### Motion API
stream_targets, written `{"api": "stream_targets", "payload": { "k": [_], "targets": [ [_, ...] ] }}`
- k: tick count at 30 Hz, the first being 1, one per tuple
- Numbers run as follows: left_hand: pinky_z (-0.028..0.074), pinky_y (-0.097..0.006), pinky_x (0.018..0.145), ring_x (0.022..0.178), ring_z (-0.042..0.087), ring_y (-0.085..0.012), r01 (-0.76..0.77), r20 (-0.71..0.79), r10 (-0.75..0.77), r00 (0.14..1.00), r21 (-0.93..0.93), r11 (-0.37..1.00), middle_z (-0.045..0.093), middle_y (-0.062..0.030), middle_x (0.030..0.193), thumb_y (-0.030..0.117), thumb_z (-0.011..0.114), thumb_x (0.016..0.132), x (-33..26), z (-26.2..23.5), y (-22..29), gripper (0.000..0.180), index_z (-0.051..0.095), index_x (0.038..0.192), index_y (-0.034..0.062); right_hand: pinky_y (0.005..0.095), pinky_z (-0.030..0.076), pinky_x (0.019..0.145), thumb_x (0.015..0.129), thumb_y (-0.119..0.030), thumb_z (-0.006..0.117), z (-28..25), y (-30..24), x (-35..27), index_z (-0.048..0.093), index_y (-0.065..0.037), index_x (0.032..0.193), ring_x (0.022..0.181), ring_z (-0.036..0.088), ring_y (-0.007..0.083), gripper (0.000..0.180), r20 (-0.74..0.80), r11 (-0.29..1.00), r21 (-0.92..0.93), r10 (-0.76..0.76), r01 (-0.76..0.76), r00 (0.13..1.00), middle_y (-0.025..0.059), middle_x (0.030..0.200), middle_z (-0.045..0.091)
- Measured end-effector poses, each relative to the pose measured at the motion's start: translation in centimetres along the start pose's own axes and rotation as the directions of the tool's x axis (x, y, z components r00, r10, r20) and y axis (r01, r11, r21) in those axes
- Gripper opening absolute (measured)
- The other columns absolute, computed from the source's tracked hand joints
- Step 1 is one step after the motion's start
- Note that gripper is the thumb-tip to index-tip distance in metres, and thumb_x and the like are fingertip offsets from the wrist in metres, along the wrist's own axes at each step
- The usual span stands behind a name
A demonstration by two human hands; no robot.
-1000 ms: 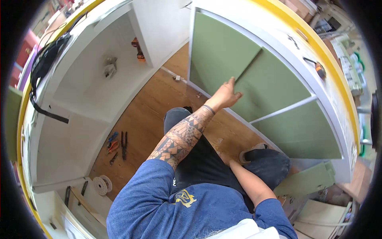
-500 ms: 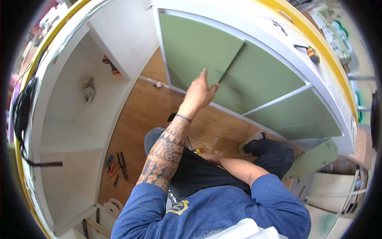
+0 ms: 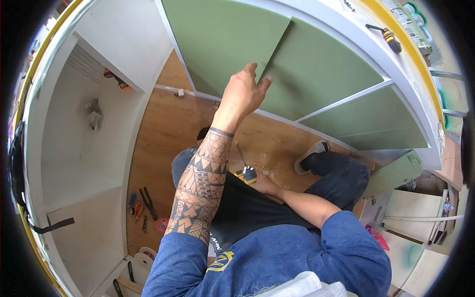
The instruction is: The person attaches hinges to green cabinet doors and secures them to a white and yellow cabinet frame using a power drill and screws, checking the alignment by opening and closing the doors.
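My left hand reaches forward over the low edge of a green cabinet door. Its thumb and forefinger are apart, beside the door's raised right edge; whether they touch it cannot be made out. That door stands slightly proud of the second green door and casts a shadow on it. Low in front of my body, my right hand is closed around a yellow-and-black tool. A thin shaft seems to run from the tool, but its exact kind is unclear.
A screwdriver lies on the white cabinet top. Pliers and other hand tools lie on the wooden floor at left, beside an open white cabinet. A loose green panel leans at right, near my shoe.
My left hand has shifted up along the door's edge, and its forefinger is more bent. The yellow-and-black tool at my right hand shows more now. The whole view has tilted a little.
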State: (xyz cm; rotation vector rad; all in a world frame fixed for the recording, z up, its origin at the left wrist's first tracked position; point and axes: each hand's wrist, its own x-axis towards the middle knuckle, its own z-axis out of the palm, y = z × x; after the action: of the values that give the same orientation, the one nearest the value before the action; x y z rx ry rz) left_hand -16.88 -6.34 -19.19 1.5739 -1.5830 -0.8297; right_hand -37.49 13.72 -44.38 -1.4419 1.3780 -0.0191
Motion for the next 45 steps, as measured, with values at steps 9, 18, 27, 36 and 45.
{"api": "stream_targets", "payload": {
  "k": [9,18,27,36,45],
  "targets": [
    [0.056,-0.045,0.098,0.118,0.068,-0.0376,-0.291,0.544,-0.025,0.838,0.485,0.825,0.07,-0.0252,0.124,0.025,0.076,0.082,-0.8,1.1,-3.1,0.059,0.064,0.133,-0.003,0.0353,0.058,0.05,0.092,-0.031,0.073,-9.9,-7.0,-1.1,0.064,-0.006,0.11,0.063,0.07,0.021,0.033,0.039,0.79,0.555,0.288,-0.261,0.957,0.0098,0.082,0.07],
    [0.057,-0.047,0.092,0.112,0.069,-0.0418,-0.237,0.812,0.07,0.58,0.086,0.968,0.071,-0.0291,0.114,0.033,0.088,0.071,-8.4,4.6,-1.8,0.084,0.054,0.14,-0.0007,0.0273,0.058,0.046,0.098,-0.054,0.061,-20.1,-14.1,-9.5,0.062,0.003,0.117,0.064,0.073,0.026,0.061,0.081,0.538,0.832,0.129,-0.139,0.988,0.0189,0.085,0.072],
    [0.059,-0.048,0.087,0.1,0.072,-0.0438,-0.132,0.598,0.122,0.792,-0.028,0.991,0.072,-0.0313,0.101,0.03,0.078,0.084,-9.7,5.0,-0.6,0.049,0.066,0.112,-0.0097,0.0313,0.059,0.048,0.102,-0.069,0.046,-22.7,-18.5,-11.1,0.067,0.001,0.113,0.061,0.072,0.0229,0.074,0.052,0.86,0.481,0.167,-0.172,0.985,0.02,0.082,0.074],
    [0.062,-0.045,0.078,0.093,0.077,-0.0339,-0.144,0.501,0.146,0.853,-0.042,0.989,0.078,-0.0198,0.096,0.012,0.07,0.081,-12.4,-0.2,0.7,0.024,0.079,0.099,-0.001,0.0278,0.055,0.061,0.101,-0.036,0.07,-28.4,-26.6,-8.6,0.07,0.002,0.115,0.067,0.066,0.015,0.04,-0.681,0.907,-0.371,-0.412,0.199,0.605,0.0119,0.089,0.072],
    [0.061,-0.039,0.068,0.086,0.078,-0.0302,-0.332,0.487,0.304,0.819,-0.03,0.943,0.075,-0.0167,0.093,0.014,0.08,0.071,-10.5,-0.8,0.8,0.033,0.072,0.098,-0.004,0.0397,0.055,0.093,0.092,-0.024,0.079,-30.0,-32.8,-3.9,0.07,0.003,0.121,0.101,0.069,0.0277,0.041,-0.272,0.26,-0.962,-0.945,-0.088,0.184,0.0163,0.114,0.07]
  ]
}}
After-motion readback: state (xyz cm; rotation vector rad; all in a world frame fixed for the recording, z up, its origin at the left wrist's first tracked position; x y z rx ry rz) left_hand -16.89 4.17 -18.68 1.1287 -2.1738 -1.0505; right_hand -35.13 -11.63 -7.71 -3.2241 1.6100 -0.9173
